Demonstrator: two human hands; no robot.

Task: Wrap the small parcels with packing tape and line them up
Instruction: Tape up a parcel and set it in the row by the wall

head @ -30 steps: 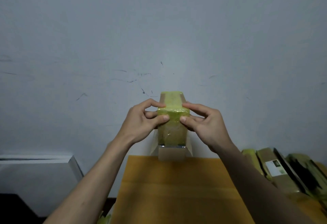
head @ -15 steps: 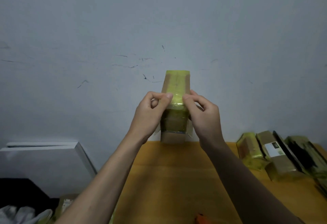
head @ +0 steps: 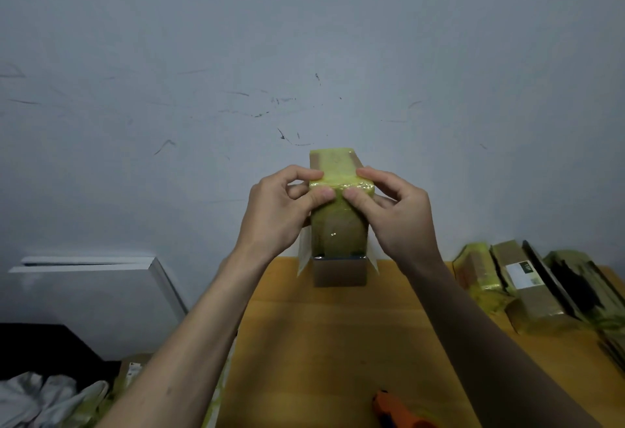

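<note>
I hold a small cardboard parcel upright above the far edge of the wooden table. Yellow-green packing tape covers its top and most of its near face; the bottom strip is bare cardboard. My left hand grips its left side, thumb pressing on the taped near face and forefinger on top. My right hand grips the right side the same way. The thumbs nearly meet at the top edge. Several taped parcels lie side by side at the table's right.
An orange tape dispenser shows at the table's near edge. A grey wall stands right behind the table. A white board leans at the left, with white cloth and yellow scraps below it.
The view tilted down, revealing more table, the parcels and the dispenser. My thumbs slid together along the parcel's top edge, pressing the tape down.
</note>
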